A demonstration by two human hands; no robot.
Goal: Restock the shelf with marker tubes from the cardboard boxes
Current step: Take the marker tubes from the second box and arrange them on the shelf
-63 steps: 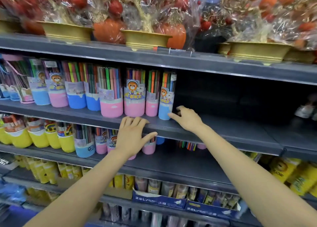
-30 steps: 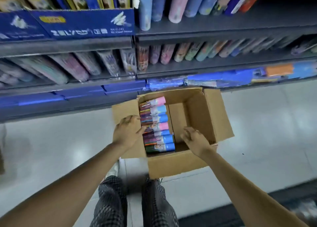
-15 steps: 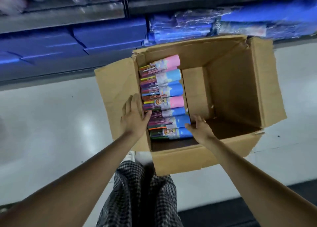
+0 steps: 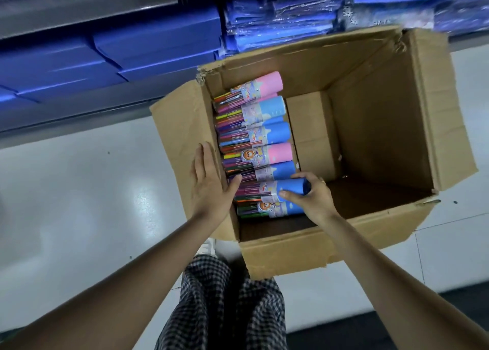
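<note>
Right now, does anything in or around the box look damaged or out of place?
The cardboard box is worn: its top corners are torn and ragged, and the near right corner is split. The marker tubes lie in one tidy row along its left side; the right hand grips the blue tube.

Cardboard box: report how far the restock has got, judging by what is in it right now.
Done: the right side of the cardboard box is bare, so those tubes appear to be gone. In hand: the right hand grips the blue base of a marker tube lying in the box, while the left hand rests flat on the box's left flap. Left: a row of about seven tubes on the left side.
</note>
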